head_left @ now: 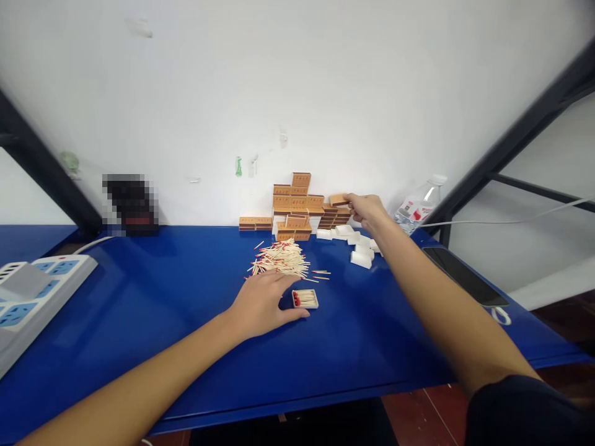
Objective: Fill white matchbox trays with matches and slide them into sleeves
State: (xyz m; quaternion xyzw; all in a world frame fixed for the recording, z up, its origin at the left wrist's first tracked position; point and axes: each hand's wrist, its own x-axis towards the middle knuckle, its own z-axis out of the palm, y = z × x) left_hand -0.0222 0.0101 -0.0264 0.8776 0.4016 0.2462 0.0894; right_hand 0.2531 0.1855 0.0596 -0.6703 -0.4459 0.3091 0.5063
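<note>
A blue tabletop runs up to a white wall, where a small green mark shows, and black frame bars slant up at the left and right. At the left edge lies a white power strip with blue sockets, its lead running back toward a dark, blurred-out object against the wall. On the right a clear bottle with a white cap leans at the wall, a dark phone lies flat near the tabletop's edge, a white cable stretches off to the right above it, and reddish floor shows below
</note>
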